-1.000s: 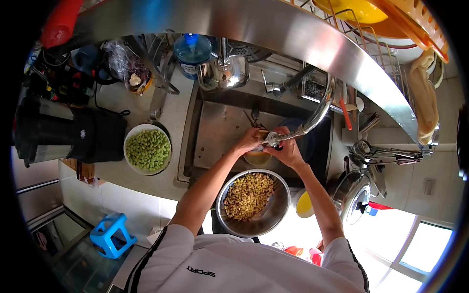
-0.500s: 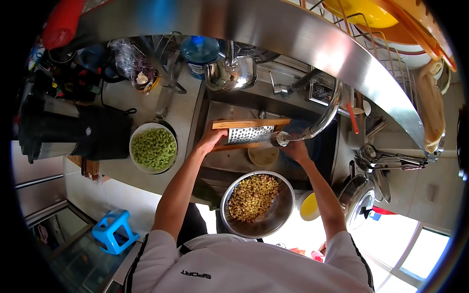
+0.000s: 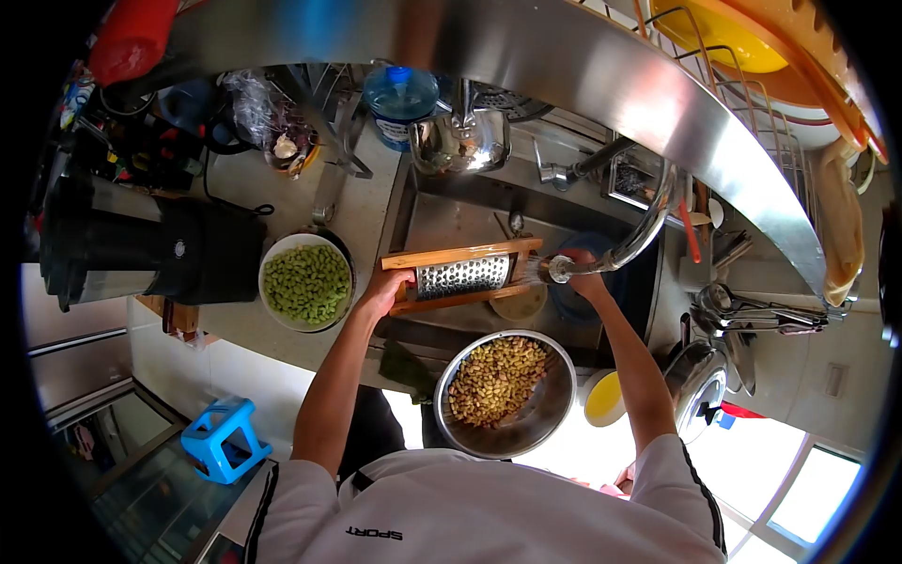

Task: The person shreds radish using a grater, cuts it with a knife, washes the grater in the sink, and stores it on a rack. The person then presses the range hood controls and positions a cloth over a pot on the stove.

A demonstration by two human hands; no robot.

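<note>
My left hand [image 3: 382,289] grips the left end of a wood-framed metal grater [image 3: 462,275], held tilted over the sink [image 3: 451,211]. My right hand [image 3: 587,274] is closed at the faucet head [image 3: 561,270], its fingers partly hidden behind it. Water sprays from the faucet head onto the grater's right end. Beneath the grater, a round yellowish bowl [image 3: 520,303] sits in the sink, partly covered. In front of the sink is a steel bowl [image 3: 561,399] with a heap of brownish-yellow, bean-like pieces [image 3: 498,379].
A white bowl of green beans [image 3: 306,282] stands on the left counter beside a black appliance [image 3: 178,249]. A steel shelf edge [image 3: 564,61] curves overhead. Ladles [image 3: 719,299] and a lidded pot [image 3: 697,385] are at right. A blue stool [image 3: 224,440] stands lower left.
The grater has shifted left relative to the faucet head and tilted, its right end higher. Water now hits its right end. The whole view has shifted slightly.
</note>
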